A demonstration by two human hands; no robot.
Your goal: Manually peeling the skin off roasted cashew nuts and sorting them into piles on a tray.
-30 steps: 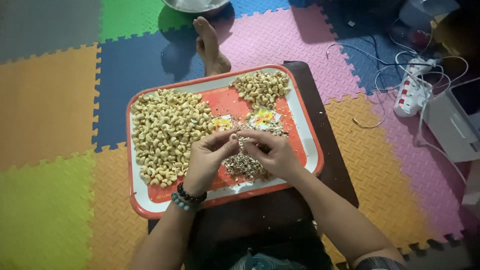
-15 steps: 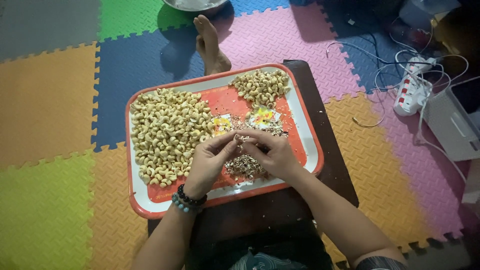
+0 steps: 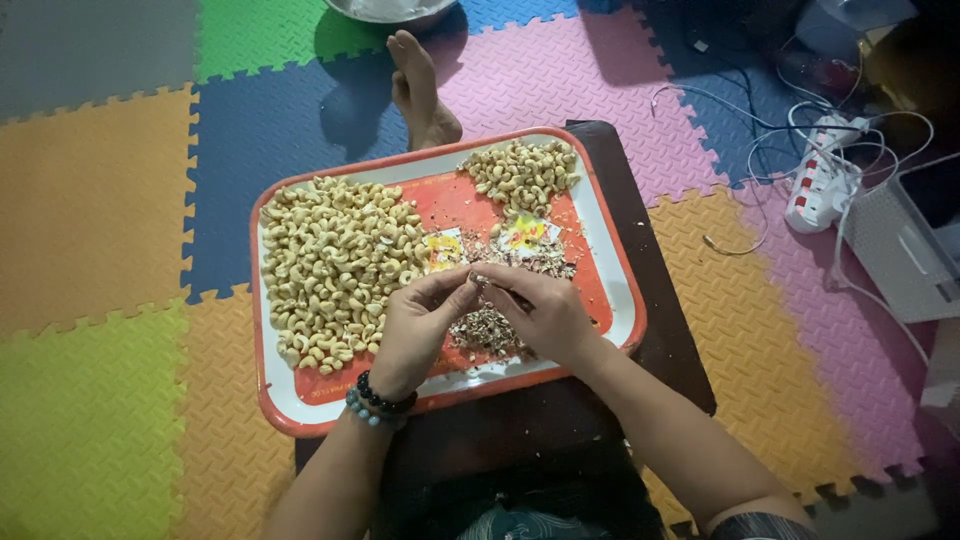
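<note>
Left hand [image 3: 415, 325] and right hand [image 3: 545, 315] meet fingertip to fingertip above the middle of the tray [image 3: 610, 250]; both pinch 1 small cashew [image 3: 478, 279] between thumbs and forefingers, the other fingers curled in. 2 bead bracelets [image 3: 378, 400] sit on the left wrist, over the tray's near rim.

Directly under the hands: a heap of brown husk flakes [image 3: 485, 328]. Left of the hands: the large pile of cashews [image 3: 335, 265], which runs up to the tray's left rim and touches the left hand's knuckle side. Far right corner: a smaller pile of cashews [image 3: 525, 172], well apart from the hands, close to the far rim.

Open room on the tray: a bare red strip between the 2 piles, and a bare strip along the right rim beside the right hand.

The tray rests on a dark low table [image 3: 650, 260], whose edge shows on the right and near sides. A bare foot [image 3: 420, 90] lies on the foam floor mat [image 3: 100, 200], just beyond the tray's far rim.
</note>
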